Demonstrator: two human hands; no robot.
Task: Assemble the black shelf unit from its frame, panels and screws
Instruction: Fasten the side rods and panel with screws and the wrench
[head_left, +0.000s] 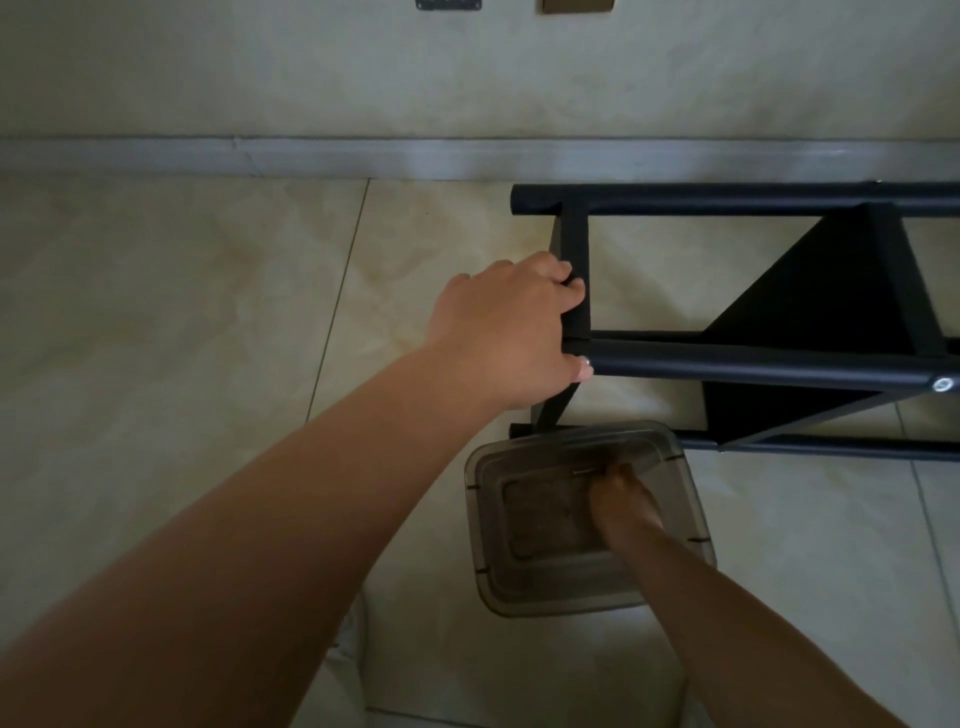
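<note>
The black shelf unit (753, 358) lies on its side on the tiled floor, its tubes running off the right edge, with a black panel (810, 301) fitted between them. My left hand (511, 327) grips the flat end crossbar (574, 249) of the frame, fingers curled over it and thumb by the lower tube. My right hand (621, 501) reaches down into a clear smoky plastic container (483, 519) and pinches a thin screw (589, 472) at its fingertips. A silver screw head (941, 384) shows on the near tube at the right.
A pale wall with a grey skirting board (260, 156) runs behind the shelf. Beige floor tiles (156, 312) stretch to the left. A bit of white cloth (348, 639) shows beneath my left forearm.
</note>
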